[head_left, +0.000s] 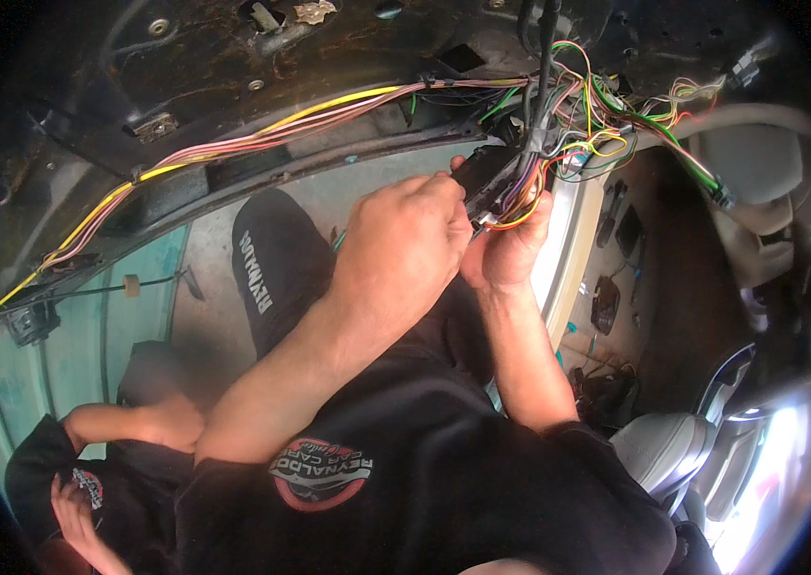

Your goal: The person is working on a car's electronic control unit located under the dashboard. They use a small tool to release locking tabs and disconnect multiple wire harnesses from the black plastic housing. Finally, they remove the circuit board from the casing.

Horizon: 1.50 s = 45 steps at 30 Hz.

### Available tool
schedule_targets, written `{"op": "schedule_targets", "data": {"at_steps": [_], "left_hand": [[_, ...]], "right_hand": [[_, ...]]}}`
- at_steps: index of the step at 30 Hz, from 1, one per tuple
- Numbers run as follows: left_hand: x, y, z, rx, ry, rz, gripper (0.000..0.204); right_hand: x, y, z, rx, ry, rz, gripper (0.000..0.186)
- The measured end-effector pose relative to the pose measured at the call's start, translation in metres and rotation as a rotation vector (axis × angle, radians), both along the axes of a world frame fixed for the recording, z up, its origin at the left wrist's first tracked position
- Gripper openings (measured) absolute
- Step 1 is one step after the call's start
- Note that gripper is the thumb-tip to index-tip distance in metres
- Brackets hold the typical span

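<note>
Both hands are at a black plastic wiring connector block (pixel 484 178) in the upper middle. Colored wires (pixel 527 196) in yellow, orange, red and purple run out of its right side. My left hand (pixel 410 225) is closed, its fingers curled against the near left edge of the block; the fingertips are partly hidden. My right hand (pixel 511 251) grips the block from below and behind, thumb up on the right, next to the wires. Above them, a loose wiring bundle (pixel 592 110) with green, pink and yellow strands hangs at a black dashboard frame (pixel 204 57).
A long yellow and pink wire harness (pixel 233 139) runs left along the frame. To the right are a pale door sill (pixel 564 249), loose dark parts (pixel 605 305) on the floor and a grey seat (pixel 660 450). Another person (pixel 104 479) crouches at lower left, near my left arm.
</note>
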<state>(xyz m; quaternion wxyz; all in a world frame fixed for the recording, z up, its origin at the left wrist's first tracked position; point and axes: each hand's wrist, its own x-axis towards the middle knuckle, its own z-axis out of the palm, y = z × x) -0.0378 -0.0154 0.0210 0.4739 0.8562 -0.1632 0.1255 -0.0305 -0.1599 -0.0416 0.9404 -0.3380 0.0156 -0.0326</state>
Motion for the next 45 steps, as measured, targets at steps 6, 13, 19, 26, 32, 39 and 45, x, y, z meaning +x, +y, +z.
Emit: {"op": "schedule_targets", "data": {"at_steps": [6, 13, 19, 26, 32, 39, 45], "left_hand": [[-0.001, 0.010, 0.005, 0.056, -0.043, 0.013, 0.010], [0.004, 0.024, 0.006, 0.016, -0.001, -0.061, 0.012], [0.006, 0.028, 0.004, -0.147, 0.171, -0.125, 0.007], [0.002, 0.022, 0.008, 0.120, 0.002, -0.096, 0.018], [0.006, 0.026, 0.011, 0.069, 0.055, -0.194, 0.015], [0.013, 0.021, 0.017, 0.196, 0.044, -0.233, 0.008], [0.010, 0.013, 0.007, 0.306, -0.072, -0.089, 0.008]], "right_hand": [[0.003, 0.013, -0.007, 0.114, -0.048, 0.035, 0.051], [0.004, 0.017, -0.004, 0.105, -0.042, 0.050, 0.049], [0.004, 0.010, -0.014, -0.043, -0.008, -0.004, 0.074], [0.005, 0.002, -0.009, -0.135, -0.057, -0.027, 0.058], [0.005, -0.005, -0.010, -0.132, -0.060, 0.028, 0.057], [0.006, -0.009, 0.000, -0.207, -0.087, -0.042, 0.064], [0.001, -0.014, 0.007, -0.224, -0.056, -0.007, 0.077]]}}
